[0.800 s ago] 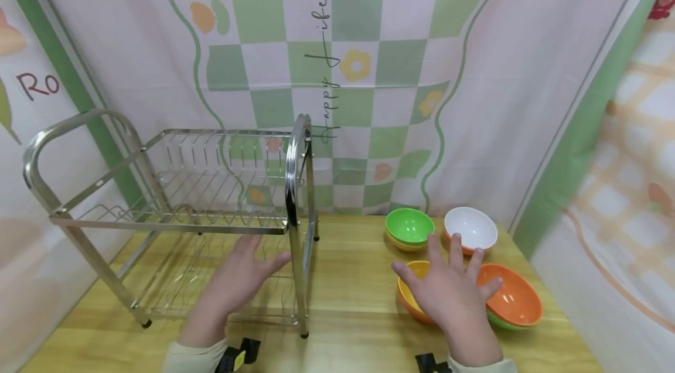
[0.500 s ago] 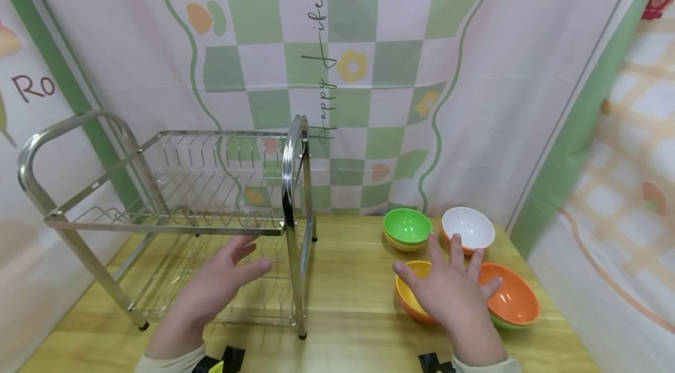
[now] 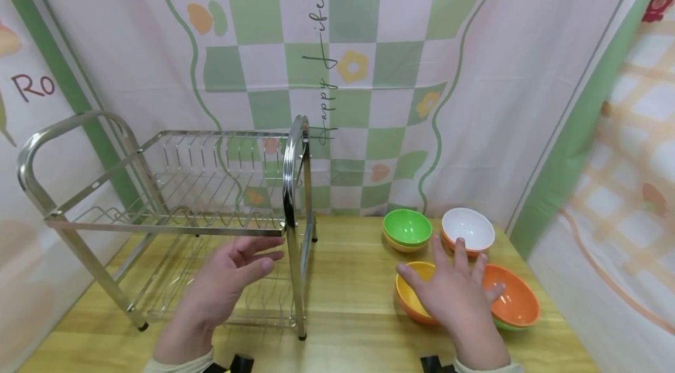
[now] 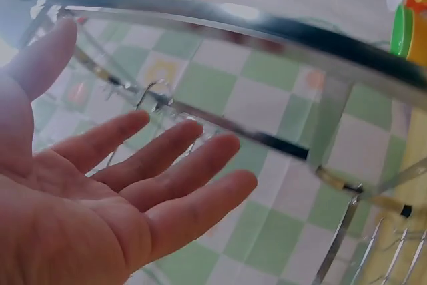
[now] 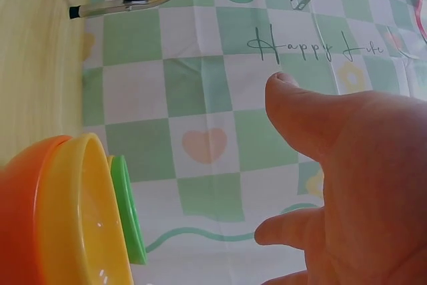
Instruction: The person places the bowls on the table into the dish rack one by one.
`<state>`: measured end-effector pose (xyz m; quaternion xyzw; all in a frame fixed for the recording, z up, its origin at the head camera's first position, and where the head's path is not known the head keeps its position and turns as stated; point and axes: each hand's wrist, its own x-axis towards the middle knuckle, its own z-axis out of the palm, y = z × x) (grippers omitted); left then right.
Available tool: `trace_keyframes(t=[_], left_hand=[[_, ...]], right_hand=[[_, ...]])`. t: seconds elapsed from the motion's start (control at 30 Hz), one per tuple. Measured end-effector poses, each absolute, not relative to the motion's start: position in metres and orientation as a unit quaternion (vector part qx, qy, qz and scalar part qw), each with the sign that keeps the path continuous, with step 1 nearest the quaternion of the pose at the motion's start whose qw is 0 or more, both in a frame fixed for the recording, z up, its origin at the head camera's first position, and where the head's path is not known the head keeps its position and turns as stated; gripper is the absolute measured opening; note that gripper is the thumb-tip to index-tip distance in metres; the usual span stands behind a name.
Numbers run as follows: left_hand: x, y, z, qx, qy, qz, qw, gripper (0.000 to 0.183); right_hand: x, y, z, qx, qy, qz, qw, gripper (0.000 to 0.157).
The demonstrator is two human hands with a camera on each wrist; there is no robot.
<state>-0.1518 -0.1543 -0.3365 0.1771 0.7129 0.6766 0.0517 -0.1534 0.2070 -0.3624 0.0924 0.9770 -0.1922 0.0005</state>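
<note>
Left hand (image 3: 221, 279): empty, fingers loosely extended, thumb well apart from them. It is at the front of the rack (image 3: 174, 227), near the upper tier's front rail; cannot tell whether a fingertip touches metal.

Right hand (image 3: 456, 297): empty, fingers and thumb spread, palm over the bowls. The right wrist view shows it apart from the nearest stack.

Rack: two-tier, shiny metal, black feet, upright on the left of the wooden table (image 3: 348, 279).

Bowls: four nested pairs, right side of table. Back left, green bowl (image 3: 408, 225) in back yellow bowl (image 3: 403, 246). Back right, white bowl (image 3: 469, 226) in an orange one, just beside the green pair. Front left, front yellow bowl (image 3: 408, 297) in an orange one, partly hidden by the right hand. Front right, large orange bowl (image 3: 514, 297) over a green one.

Behind: checked cloth (image 3: 355, 7), lettered "Happy Life".
</note>
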Motion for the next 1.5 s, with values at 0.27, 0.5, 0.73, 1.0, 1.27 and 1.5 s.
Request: trace_keyframes(t=[0.27, 0.5, 0.73, 1.0, 1.27, 1.5], left_hand=[[-0.156, -0.138, -0.344, 0.219, 0.687, 0.691, 0.049, 0.049], [-0.158, -0.131, -0.349, 0.252, 0.67, 0.697, 0.038, 0.033], [-0.157, -0.126, -0.352, 0.275, 0.665, 0.693, 0.043, 0.023], [-0.153, -0.123, -0.348, 0.222, 0.696, 0.681, 0.051, 0.025], [-0.149, -0.121, -0.345, 0.189, 0.704, 0.682, 0.059, 0.027], [-0.149, -0.122, -0.343, 0.179, 0.712, 0.676, 0.063, 0.026]], right_hand=[[-0.153, 0.208, -0.364, 0.097, 0.976, -0.196, 0.002, 0.12], [-0.152, 0.207, -0.365, 0.104, 0.974, -0.199, 0.007, 0.12], [-0.153, 0.211, -0.368, 0.087, 0.978, -0.192, -0.007, 0.117], [-0.152, 0.229, -0.359, 0.049, 0.973, -0.225, -0.037, 0.103], [-0.151, 0.258, -0.354, 0.09, 0.95, -0.297, -0.02, 0.081], [-0.159, 0.289, -0.359, 0.069, 0.944, -0.324, 0.007, 0.068]])
